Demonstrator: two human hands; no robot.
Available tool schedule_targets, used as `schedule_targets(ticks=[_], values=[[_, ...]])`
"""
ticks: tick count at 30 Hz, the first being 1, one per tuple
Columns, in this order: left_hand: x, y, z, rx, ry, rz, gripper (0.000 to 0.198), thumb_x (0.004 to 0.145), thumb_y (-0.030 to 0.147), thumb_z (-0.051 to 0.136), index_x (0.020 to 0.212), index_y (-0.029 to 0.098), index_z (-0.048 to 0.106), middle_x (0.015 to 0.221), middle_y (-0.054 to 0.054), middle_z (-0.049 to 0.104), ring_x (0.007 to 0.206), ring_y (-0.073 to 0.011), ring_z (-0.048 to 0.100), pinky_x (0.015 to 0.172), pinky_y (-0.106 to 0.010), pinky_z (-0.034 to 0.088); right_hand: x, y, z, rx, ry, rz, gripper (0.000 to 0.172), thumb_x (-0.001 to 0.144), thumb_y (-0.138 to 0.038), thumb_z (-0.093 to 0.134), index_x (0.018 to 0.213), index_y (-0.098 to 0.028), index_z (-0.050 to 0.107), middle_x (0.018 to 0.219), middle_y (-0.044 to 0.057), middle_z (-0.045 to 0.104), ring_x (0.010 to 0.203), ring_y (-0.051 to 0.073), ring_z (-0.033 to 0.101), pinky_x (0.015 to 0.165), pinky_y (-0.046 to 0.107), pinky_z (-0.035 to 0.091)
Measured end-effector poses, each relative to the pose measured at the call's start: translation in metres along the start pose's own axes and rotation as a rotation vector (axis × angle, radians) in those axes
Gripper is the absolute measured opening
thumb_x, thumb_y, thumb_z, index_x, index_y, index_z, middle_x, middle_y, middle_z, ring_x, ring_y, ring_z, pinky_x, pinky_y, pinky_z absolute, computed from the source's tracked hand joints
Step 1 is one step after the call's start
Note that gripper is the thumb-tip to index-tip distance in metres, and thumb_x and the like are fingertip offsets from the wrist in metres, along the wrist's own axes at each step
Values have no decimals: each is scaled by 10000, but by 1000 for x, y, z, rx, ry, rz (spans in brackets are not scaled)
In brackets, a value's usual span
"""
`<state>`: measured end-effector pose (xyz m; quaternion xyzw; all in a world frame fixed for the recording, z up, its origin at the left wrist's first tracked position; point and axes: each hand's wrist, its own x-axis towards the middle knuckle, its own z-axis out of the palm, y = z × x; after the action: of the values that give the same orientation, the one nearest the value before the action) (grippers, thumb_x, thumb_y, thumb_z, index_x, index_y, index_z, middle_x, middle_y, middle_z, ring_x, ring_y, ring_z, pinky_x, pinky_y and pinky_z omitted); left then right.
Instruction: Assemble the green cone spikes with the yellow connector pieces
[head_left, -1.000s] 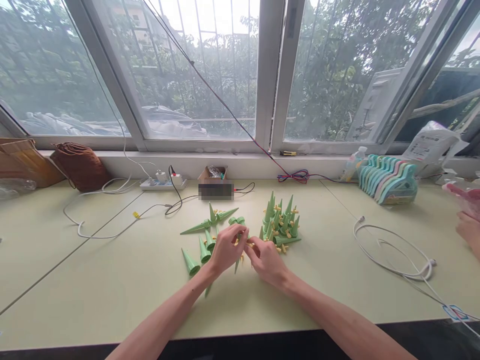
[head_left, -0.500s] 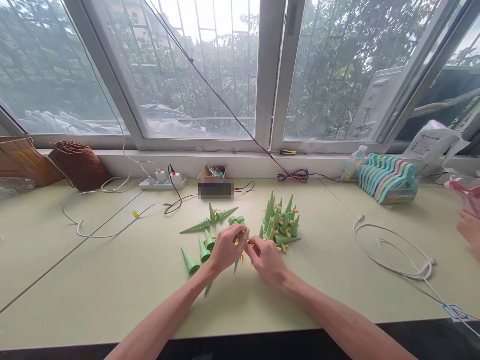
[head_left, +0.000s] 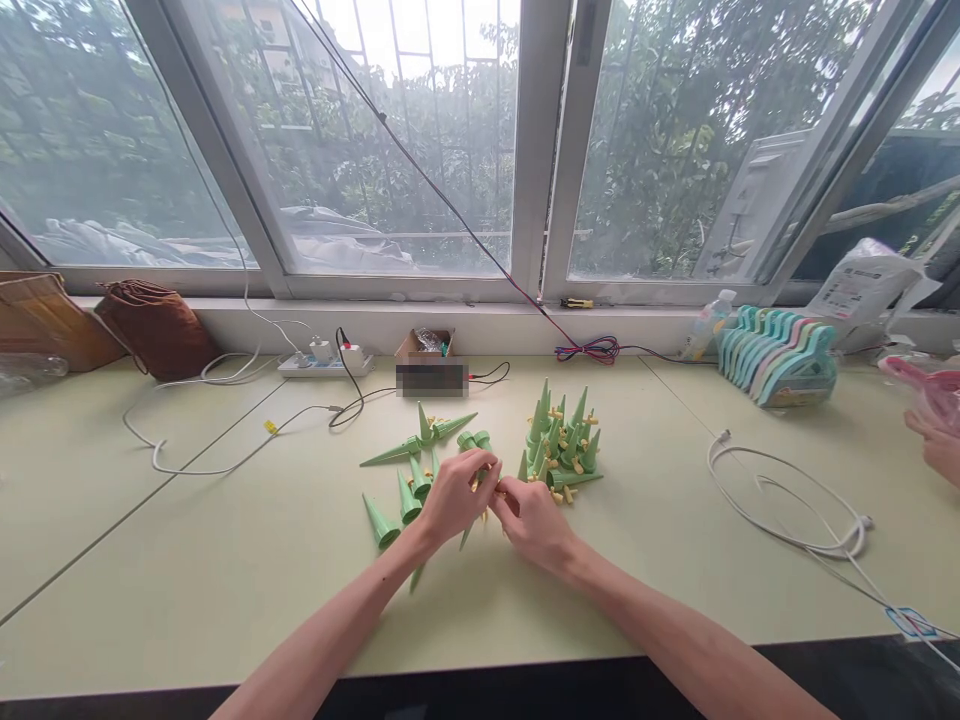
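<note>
My left hand (head_left: 459,495) is closed in a pinch on a green watering spike, whose narrow tip (head_left: 466,537) shows below the palm; fingers hide the rest. Against its fingertips, my right hand (head_left: 534,512) is closed too, thumb and fingers pressed together over something small that I cannot make out. Loose green spikes (head_left: 409,500) lie and stand around the left hand, and more caps (head_left: 474,440) are just beyond it. Behind the right hand stands a cluster of green spikes with yellow valves (head_left: 566,440).
White cables (head_left: 787,540) loop across the table on the right, near a co-worker's hand (head_left: 937,445) by a pink object. Turquoise hangers (head_left: 780,355) and a bottle (head_left: 709,325) stand at the back right. A power strip (head_left: 326,365) and small cardboard box (head_left: 426,345) line the back.
The spike tip below my left hand has swung slightly left. Both hands stay nearly in place. The co-worker's hand and the pink object have shifted a little.
</note>
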<state>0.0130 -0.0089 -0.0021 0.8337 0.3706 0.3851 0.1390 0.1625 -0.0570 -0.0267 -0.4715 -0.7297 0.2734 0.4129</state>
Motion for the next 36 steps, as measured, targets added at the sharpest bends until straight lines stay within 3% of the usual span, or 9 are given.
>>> schedule_targets(ticks=[11, 21, 28, 36], values=[[-1, 0, 1, 11, -9, -3, 198, 936, 204, 510, 756, 175, 589, 685, 6, 619, 583, -108, 486, 562, -233, 375, 0, -1, 0, 2, -1, -27, 219, 924, -214, 464, 707, -191, 450, 542, -54, 431, 464, 87, 335, 482, 228, 240], [-2, -3, 3, 18, -38, -19, 196, 937, 205, 509, 760, 178, 587, 700, 5, 624, 599, -110, 500, 576, -229, 373, -1, 0, 0, -101, -80, -8, 206, 898, -179, 479, 703, -200, 417, 544, -46, 434, 474, 97, 331, 497, 229, 239], [-2, -3, 4, 20, -96, -27, 212, 941, 209, 496, 753, 175, 586, 675, 6, 605, 599, -115, 484, 587, -237, 369, -2, -4, -1, -217, -148, 1, 213, 892, -176, 514, 686, -190, 461, 596, 4, 544, 507, 114, 399, 516, 231, 248], [0, -3, 2, 3, -93, -52, 252, 964, 259, 492, 756, 175, 606, 692, 3, 613, 584, -109, 469, 577, -235, 369, -1, -1, -1, -214, -134, 33, 265, 985, -226, 432, 741, -178, 525, 648, 37, 605, 523, 125, 453, 531, 240, 263]])
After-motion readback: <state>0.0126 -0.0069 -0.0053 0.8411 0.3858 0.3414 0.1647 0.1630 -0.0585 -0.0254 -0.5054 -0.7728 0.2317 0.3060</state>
